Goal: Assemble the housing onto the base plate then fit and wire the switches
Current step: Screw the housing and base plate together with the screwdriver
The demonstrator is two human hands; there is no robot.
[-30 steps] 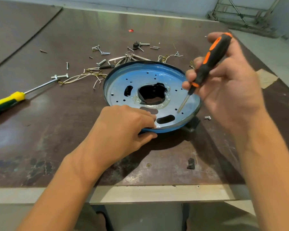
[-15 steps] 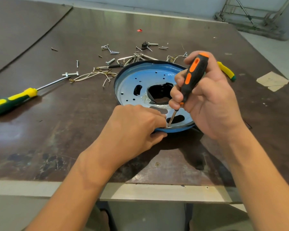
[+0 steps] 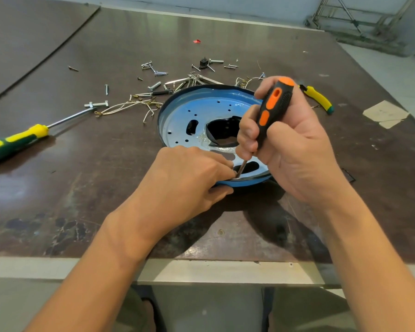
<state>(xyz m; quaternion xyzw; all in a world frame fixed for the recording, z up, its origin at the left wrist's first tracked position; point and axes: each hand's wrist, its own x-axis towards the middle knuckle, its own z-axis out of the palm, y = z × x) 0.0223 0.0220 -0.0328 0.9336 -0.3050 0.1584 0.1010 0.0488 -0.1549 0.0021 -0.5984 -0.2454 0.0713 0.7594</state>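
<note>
Pretty early days here, I'd say. The blue base plate (image 3: 189,116) sits on the table (image 3: 82,188), and the left hand (image 3: 187,178) pinches its near rim, thumb under, fingers on top. The right hand (image 3: 295,144) is wrapped round the orange screwdriver (image 3: 271,109), tip down at that near edge right by the left fingertips. Looks like a screw going in, though I can't see the screw itself. Loose screws (image 3: 160,73) and wires (image 3: 120,109) lie on the far side, so switches and wiring look undone.
</note>
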